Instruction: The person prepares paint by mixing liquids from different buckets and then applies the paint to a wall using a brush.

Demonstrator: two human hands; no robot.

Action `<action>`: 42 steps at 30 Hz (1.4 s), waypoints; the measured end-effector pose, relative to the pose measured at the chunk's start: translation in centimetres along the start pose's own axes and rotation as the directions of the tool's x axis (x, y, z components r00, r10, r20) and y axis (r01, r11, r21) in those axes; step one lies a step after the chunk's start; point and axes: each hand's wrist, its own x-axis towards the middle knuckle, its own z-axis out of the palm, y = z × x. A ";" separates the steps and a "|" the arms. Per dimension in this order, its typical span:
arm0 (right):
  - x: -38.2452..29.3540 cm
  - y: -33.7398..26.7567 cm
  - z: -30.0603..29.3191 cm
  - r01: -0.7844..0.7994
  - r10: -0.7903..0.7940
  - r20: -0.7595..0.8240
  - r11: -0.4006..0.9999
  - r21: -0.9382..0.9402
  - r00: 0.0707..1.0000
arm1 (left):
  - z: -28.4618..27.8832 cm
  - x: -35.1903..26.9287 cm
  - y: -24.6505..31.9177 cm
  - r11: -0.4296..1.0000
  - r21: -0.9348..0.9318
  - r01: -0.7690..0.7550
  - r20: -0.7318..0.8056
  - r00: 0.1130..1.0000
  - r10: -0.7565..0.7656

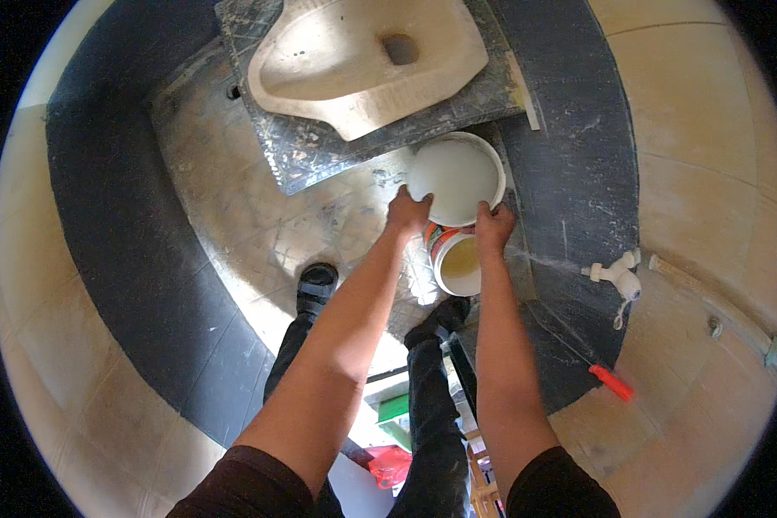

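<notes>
Both hands grip the rim of a round white plastic bucket (pixel 456 175), which looks full of cloudy, whitish water. My left hand (pixel 410 210) has the rim's near left side, thumb over the edge. My right hand (pixel 495 226) is on its near right side. Just below, partly behind my right wrist, sits a smaller white bucket (pixel 438 243) with an orange printed label and yellowish liquid inside. A stream of water sprays from the white plastic tap (pixel 615 275) towards this smaller bucket; my right arm hides where it lands.
A ceramic squat toilet (pixel 369 110) sits on a raised dark-tiled step (pixel 291 165) ahead. A red-handled tool (pixel 612 382) with a thin shaft leans at right beside a wall pipe (pixel 706 298). My shoes stand on the wet tiled floor (pixel 337 207). A red plastic bag (pixel 390 466) lies behind.
</notes>
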 end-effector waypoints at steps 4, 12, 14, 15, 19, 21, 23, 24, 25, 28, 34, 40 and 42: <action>-0.3 -2.5 -2.2 0.040 -0.039 0.020 0.996 -0.082 0.999 | -0.8 -2.1 1.1 0.832 -0.509 0.221 0.171 0.973 -0.154; -6.4 -14.6 -2.3 -0.093 0.048 0.204 0.972 0.215 0.978 | -11.8 -11.9 10.1 0.782 -0.616 -0.093 0.038 0.988 0.147; -7.2 -16.8 -1.2 -0.168 0.087 0.278 0.944 0.285 0.957 | -14.7 -13.1 13.3 0.791 -0.601 -0.111 -0.018 0.992 0.125; -7.4 -17.5 -0.3 -0.250 0.144 0.310 0.908 0.336 0.940 | -16.0 -13.1 13.9 0.804 -0.585 -0.103 -0.020 0.993 0.113; -7.4 -19.4 4.0 -0.484 0.274 0.457 0.753 0.445 0.846 | -20.8 -11.7 15.8 0.761 -0.637 -0.120 -0.111 0.992 0.064; -6.4 -19.3 6.2 -0.560 0.303 0.520 0.691 0.458 0.799 | -22.5 -10.2 16.2 0.782 -0.605 -0.152 -0.150 0.986 0.075; -5.1 -19.8 8.0 -0.594 0.313 0.547 0.654 0.468 0.776 | -23.7 -8.9 17.5 0.790 -0.590 -0.166 -0.173 0.982 0.076; -4.1 -19.9 9.0 -0.618 0.345 0.545 0.636 0.462 0.764 | -24.1 -8.1 18.0 0.793 -0.584 -0.171 -0.184 0.980 0.076; -3.6 -20.4 9.8 -0.641 0.376 0.545 0.619 0.454 0.749 | -24.6 -7.2 18.1 0.794 -0.582 -0.177 -0.192 0.978 0.077; -2.5 -20.8 11.3 -0.635 0.341 0.557 0.584 0.506 0.757 | -25.5 -4.9 18.7 0.803 -0.564 -0.194 -0.204 0.975 0.092; -1.0 -21.1 11.7 -0.662 0.387 0.549 0.563 0.495 0.741 | -25.6 -3.4 19.9 0.802 -0.571 -0.172 -0.170 0.981 0.089; -0.7 -21.8 11.8 -0.683 0.399 0.560 0.515 0.518 0.726 | -25.6 -2.8 20.5 0.804 -0.573 -0.158 -0.178 0.982 0.066; -0.3 -21.8 11.8 -0.692 0.391 0.579 0.504 0.517 0.716 | -25.5 -2.6 20.7 0.800 -0.580 -0.153 -0.165 0.984 0.068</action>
